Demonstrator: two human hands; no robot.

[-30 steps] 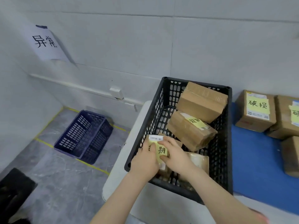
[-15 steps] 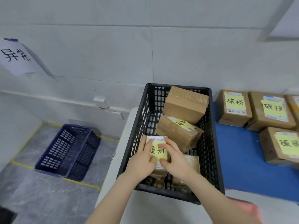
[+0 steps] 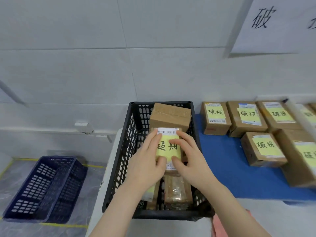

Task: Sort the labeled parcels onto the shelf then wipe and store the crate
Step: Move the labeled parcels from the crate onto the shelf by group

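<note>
Head view shows both hands down inside the black crate (image 3: 126,151), which sits on the white counter (image 3: 109,168). The left hand (image 3: 147,161) and right hand (image 3: 189,161) grip one parcel (image 3: 168,147) between them, fingers curled along its left and right edges and both thumbs pressed on the near edge of the yellow note (image 3: 168,152) stuck on its top. A barcode strip shows just past the fingertips. Beyond the hands, a plain parcel (image 3: 171,115) leans against the crate's far wall, and under the wrists more packages (image 3: 177,190) lie on the crate floor. Right of the right hand, outside the crate, labelled parcels (image 3: 215,117) stand on a blue mat (image 3: 230,168). Well left of the left hand, a blue crate (image 3: 42,187) rests on the floor.
</note>
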